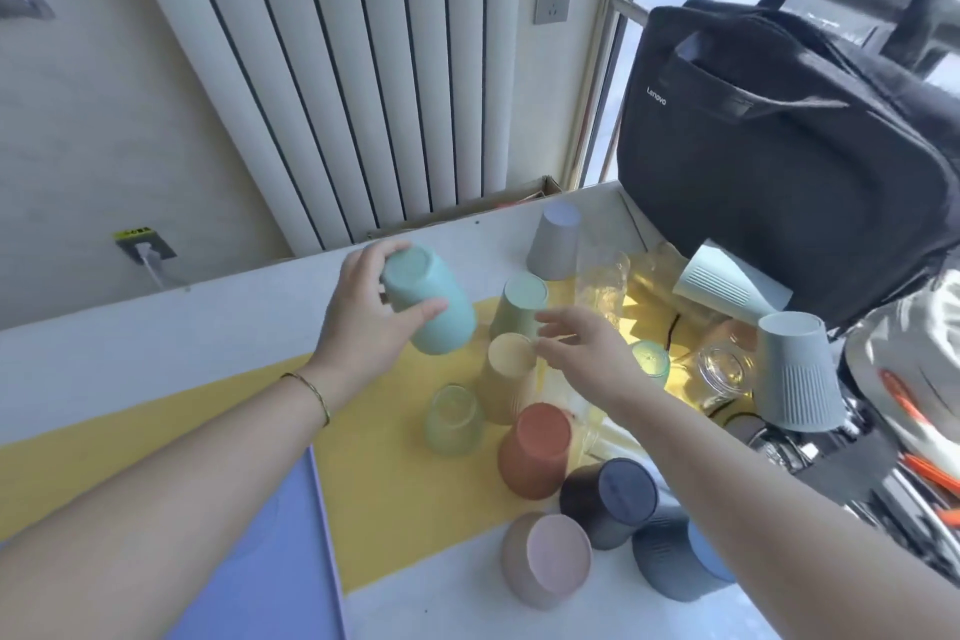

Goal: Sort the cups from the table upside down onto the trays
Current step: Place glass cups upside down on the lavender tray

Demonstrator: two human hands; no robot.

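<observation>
Teal cup is in my left hand: fingers and thumb wrapped round its side, base up and tilted toward me, off the desk, over the far edge of the yellow mat.

Right hand is spread and holds nothing. Its fingertips are right at the upturned cream cup (can't tell if they touch).

Sage cup is just beyond the cream one, base up. Grey cup is further back, with a clear glass to its right.

Nearer me on the mat are a pale green glass and a terracotta cup, both base up. Near right, lying tipped in a cluster: dark navy cup, pink cup, blue-grey cup.

Blue tray is at near left, its corner on the mat.

Far right: black laptop bag, a pale ribbed cup on its side against it and a grey ribbed cup base up.
</observation>
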